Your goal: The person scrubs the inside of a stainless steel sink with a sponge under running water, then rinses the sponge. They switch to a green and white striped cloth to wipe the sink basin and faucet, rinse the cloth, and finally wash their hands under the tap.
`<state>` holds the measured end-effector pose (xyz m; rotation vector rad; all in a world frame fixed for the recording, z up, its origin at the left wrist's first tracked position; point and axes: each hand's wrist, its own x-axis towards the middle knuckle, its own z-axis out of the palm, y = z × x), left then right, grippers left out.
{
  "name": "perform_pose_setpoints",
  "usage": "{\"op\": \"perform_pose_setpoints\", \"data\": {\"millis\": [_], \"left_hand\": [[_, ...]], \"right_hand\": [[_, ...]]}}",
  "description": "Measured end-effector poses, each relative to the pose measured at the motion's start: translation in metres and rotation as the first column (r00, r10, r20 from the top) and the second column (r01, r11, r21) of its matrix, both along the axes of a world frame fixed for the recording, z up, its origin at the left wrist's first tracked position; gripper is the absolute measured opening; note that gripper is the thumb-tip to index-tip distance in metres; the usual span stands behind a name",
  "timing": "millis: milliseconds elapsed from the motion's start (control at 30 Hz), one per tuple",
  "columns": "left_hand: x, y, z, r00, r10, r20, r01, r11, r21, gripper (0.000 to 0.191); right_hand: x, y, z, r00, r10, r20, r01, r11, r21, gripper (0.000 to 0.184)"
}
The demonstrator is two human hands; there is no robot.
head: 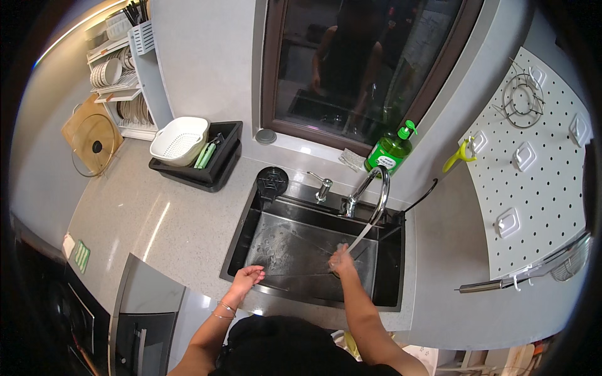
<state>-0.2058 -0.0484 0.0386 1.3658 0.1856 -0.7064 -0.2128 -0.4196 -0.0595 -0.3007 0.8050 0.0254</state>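
Note:
My right hand (341, 259) is low over the black sink (291, 244), under the stream from the chrome gooseneck faucet (383, 188). Water splashes around its fingers and blurs them, so whether it holds anything cannot be told. Over the sink's front left rim, my left hand (248, 280) has its fingers drawn loosely together, with nothing visible in them. Bracelets (225, 310) circle the left wrist. The wet sink floor shows water marks and ripples. A chrome soap dispenser (323, 189) and a black round glass rinser (273, 182) sit along the back rim.
A green pump bottle (390, 148) stands behind the faucet. On the left counter are black trays (225, 160) with a white colander (181, 140) and green-handled tools (205, 155). Farther left are a dish rack (157, 80) and a glass lid (80, 136). A pegboard (498, 188) hangs right.

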Motion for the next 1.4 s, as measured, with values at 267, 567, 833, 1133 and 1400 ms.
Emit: {"op": "perform_pose_setpoints", "data": {"millis": [267,567,833,1133,1400], "left_hand": [[-0.002,0.009,-0.008,0.999,0.037,0.004,-0.037,0.998,-0.041,0.022],[-0.010,-0.006,-0.008,0.999,-0.016,-0.028,0.015,1.000,-0.013,0.023],[-0.014,-0.013,0.001,0.999,0.026,-0.027,-0.027,0.999,-0.023,0.022],[-0.012,-0.014,0.003,0.999,-0.023,-0.027,0.024,1.000,0.015,0.022],[0.008,-0.144,-0.002,0.932,-0.297,-0.207,0.256,0.945,-0.202,0.040]], "right_hand": [[-0.012,0.001,-0.004,0.937,0.042,-0.347,-0.104,0.981,-0.162,0.027],[-0.029,0.011,0.003,0.979,0.024,-0.204,-0.044,0.995,-0.093,0.031],[-0.020,0.008,-0.004,0.945,-0.143,-0.294,0.197,0.967,0.163,0.031],[-0.004,0.015,-0.001,0.985,-0.150,-0.081,0.171,0.879,0.446,0.024],[-0.018,0.001,0.019,0.991,0.053,0.121,-0.030,0.981,-0.190,0.026]]}}
